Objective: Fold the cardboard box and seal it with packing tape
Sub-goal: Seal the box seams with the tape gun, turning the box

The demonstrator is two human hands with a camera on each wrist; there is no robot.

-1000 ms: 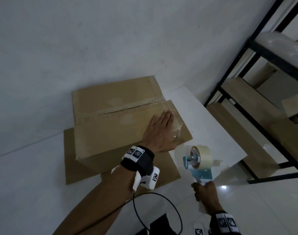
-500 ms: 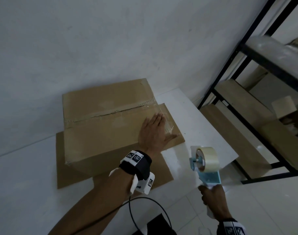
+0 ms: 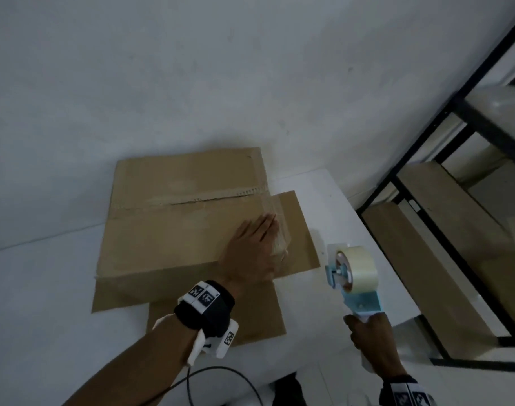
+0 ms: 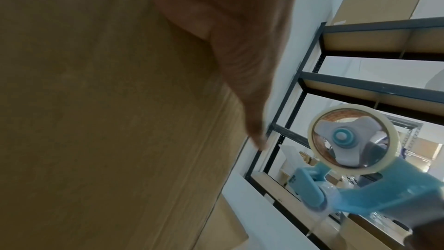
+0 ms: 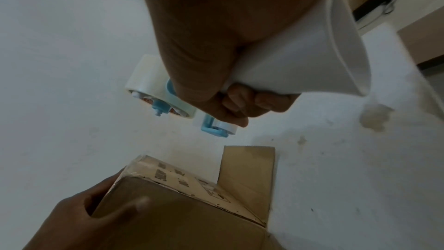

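A brown cardboard box (image 3: 174,218) stands on a white table (image 3: 45,288), its top flaps closed and a strip of clear tape along the seam. My left hand (image 3: 256,247) lies flat on the box's near right corner, fingers straight, pressing the tape end; in the right wrist view the left hand (image 5: 79,214) has its thumb over the near side of the box (image 5: 182,206). To the right, my right hand (image 3: 370,338) grips the white handle of a blue tape dispenser (image 3: 353,276) carrying a clear roll, held off the box's right end. The dispenser (image 4: 355,168) also shows in the left wrist view.
Flat cardboard flaps (image 3: 221,312) spread on the table around the box's base. A dark metal shelf rack (image 3: 455,200) with wooden boards stands close on the right. A white wall is right behind the box. A black cable (image 3: 209,376) hangs below my left wrist.
The left hand stays flat on the box's right corner. The right hand has drawn the dispenser a little back and to the right of the box; the head view has shifted.
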